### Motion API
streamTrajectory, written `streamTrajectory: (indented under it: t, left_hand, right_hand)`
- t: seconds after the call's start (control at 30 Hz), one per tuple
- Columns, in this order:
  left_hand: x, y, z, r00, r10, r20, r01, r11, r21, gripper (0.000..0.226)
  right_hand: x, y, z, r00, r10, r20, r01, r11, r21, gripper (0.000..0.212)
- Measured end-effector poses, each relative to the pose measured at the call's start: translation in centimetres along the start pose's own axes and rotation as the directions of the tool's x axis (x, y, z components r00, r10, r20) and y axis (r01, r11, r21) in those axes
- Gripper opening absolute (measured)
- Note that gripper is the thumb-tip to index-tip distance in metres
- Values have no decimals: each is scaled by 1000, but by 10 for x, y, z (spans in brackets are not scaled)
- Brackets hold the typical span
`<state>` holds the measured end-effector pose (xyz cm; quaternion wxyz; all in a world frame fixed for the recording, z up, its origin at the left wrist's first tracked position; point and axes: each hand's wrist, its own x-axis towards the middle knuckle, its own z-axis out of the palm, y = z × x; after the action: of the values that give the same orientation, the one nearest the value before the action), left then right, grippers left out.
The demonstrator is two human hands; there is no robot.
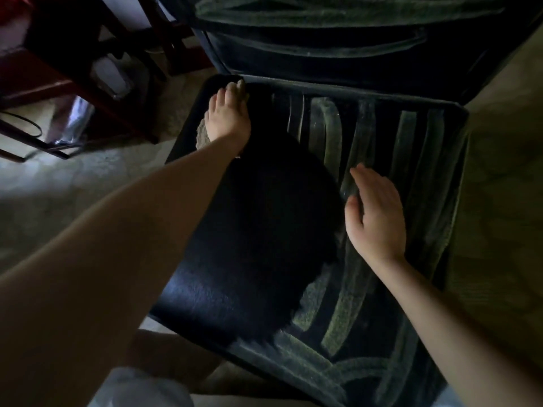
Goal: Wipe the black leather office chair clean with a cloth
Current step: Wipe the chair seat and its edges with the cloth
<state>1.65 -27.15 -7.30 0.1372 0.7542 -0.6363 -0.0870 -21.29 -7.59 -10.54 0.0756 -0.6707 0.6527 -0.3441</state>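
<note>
The black leather chair's seat fills the middle of the view, with its backrest at the top. The seat's left part looks clean and glossy; its right part and the backrest show pale dusty streaks. My left hand presses a greyish cloth flat onto the seat's far left corner, fingers straight; the cloth peeks out under the palm and at the fingertips. My right hand rests open on the streaked middle of the seat, holding nothing.
A dark red wooden frame with clear bags and a white object beneath it stands at the upper left, close to the chair. Pale carpet lies left of the seat. My knee is below the seat's front edge.
</note>
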Motion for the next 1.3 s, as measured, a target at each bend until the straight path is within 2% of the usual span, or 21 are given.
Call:
streamTrajectory:
  t: [0.17, 0.43, 0.6, 0.7, 0.77, 0.83, 0.9, 0.97, 1.03, 1.1, 1.2, 1.3]
  left_hand:
    - [-6, 0, 4, 999, 52, 12, -52, 998, -27, 49]
    - [-42, 27, 11, 984, 172, -40, -175, 980, -91, 43]
    - [-80, 51, 17, 943, 331, -24, -332, 936, -117, 38]
    - [-109, 64, 23, 884, 467, 23, -459, 876, -150, 35]
    - [-135, 72, 23, 820, 571, 46, -551, 809, -206, 36]
    - [-158, 74, 20, 754, 654, 60, -617, 737, -277, 40]
    - [-174, 65, 18, 688, 723, 68, -677, 672, -299, 39]
    - [-178, 53, 18, 627, 778, 42, -735, 609, -300, 36]
    - [-175, 48, 18, 599, 800, -19, -764, 565, -311, 34]
    - [-165, 47, 16, 661, 741, -122, -732, 601, -320, 32]
    - [-131, 42, 8, 821, 513, -253, -570, 765, -299, 35]
    - [-79, 31, 1, 929, 304, -212, -357, 888, -292, 38]
  right_hand:
    - [-1, -1, -1, 998, 10, 68, -10, 1000, -5, 47]
    - [-4, -8, -2, 996, 48, 76, -48, 999, 1, 48]
    - [-8, -13, -2, 996, 73, 58, -74, 997, 0, 48]
    - [-11, -18, -2, 996, 79, 47, -80, 997, 6, 46]
    - [-13, -21, -3, 995, 94, 38, -95, 995, 27, 46]
    - [-16, -27, -6, 992, 125, 3, -124, 987, 106, 46]
    - [-21, -33, -13, 978, 202, -44, -185, 948, 258, 49]
    - [-24, -37, -22, 963, 261, -69, -222, 912, 346, 53]
    - [-20, -34, -30, 969, 234, -77, -203, 936, 288, 52]
    - [-2, -24, -36, 982, 178, -69, -166, 975, 150, 49]
    - [31, -4, -42, 986, 168, 17, -167, 985, -53, 49]
    - [52, 11, -43, 970, 208, 125, -184, 966, -179, 51]
